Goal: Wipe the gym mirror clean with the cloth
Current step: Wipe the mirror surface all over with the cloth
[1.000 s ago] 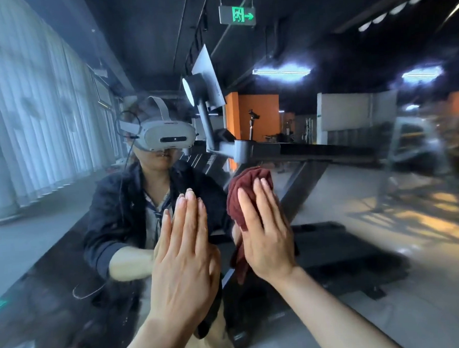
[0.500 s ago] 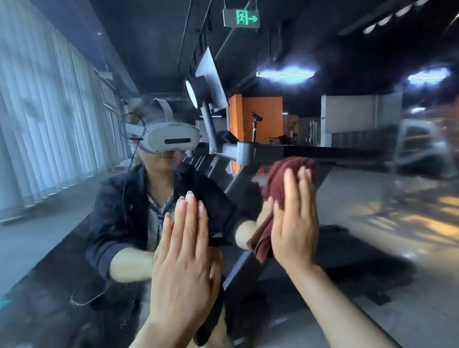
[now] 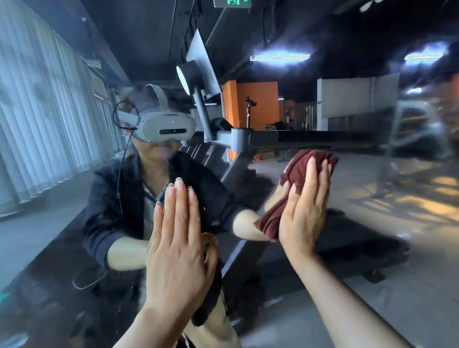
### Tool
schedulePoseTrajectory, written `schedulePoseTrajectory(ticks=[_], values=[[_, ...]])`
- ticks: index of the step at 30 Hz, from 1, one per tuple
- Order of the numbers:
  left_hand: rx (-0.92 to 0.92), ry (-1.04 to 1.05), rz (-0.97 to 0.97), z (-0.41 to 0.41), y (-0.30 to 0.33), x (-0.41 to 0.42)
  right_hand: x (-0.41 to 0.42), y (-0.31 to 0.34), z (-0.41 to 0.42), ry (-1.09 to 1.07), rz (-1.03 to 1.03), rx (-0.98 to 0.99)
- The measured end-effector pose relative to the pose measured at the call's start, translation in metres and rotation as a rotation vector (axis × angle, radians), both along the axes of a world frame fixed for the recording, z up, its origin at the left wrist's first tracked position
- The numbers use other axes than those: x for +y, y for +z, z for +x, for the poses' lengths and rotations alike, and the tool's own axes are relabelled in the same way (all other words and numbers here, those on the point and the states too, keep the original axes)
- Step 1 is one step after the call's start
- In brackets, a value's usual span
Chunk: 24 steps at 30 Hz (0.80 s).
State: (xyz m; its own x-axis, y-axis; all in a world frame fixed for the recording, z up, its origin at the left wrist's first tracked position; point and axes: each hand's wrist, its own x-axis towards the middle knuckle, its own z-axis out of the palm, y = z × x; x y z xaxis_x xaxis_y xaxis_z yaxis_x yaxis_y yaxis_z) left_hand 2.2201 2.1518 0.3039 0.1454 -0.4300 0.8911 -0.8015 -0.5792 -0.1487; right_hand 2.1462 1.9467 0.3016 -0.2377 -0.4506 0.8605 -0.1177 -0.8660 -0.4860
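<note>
Maroon cloth (image 3: 301,177) sits bunched under my right hand (image 3: 303,209), fingers straight, pressing it flat to the mirror (image 3: 388,244) right of centre. My left hand (image 3: 176,247) braces open-palmed on the glass. Soft and light, it will likely slip unless my whole palm stays over its middle.

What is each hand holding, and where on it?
The right hand presses the dark red cloth flat against the mirror with straight fingers over its middle. The left hand holds nothing.
</note>
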Motion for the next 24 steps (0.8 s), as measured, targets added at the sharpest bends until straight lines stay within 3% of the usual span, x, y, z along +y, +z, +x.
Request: schedulePoseTrajectory(ticks=[4,6,12,19,24], values=[[0.004,0.006,0.005,0.000,-0.001,-0.001,0.036,-0.094,0.008,0.015,-0.005,0.128],[0.008,0.005,0.009,0.002,-0.002,-0.001,0.041,-0.112,0.004,0.038,-0.012,0.198],[0.010,0.020,0.020,0.002,-0.003,-0.003,-0.014,-0.021,-0.009,-0.005,0.295,-0.136],[0.050,0.031,0.029,-0.003,-0.002,-0.004,0.055,-0.128,0.005,0.090,0.255,0.089],[0.001,-0.094,0.069,-0.024,-0.007,-0.007,-0.033,-0.051,-0.024,0.045,0.480,-0.153]])
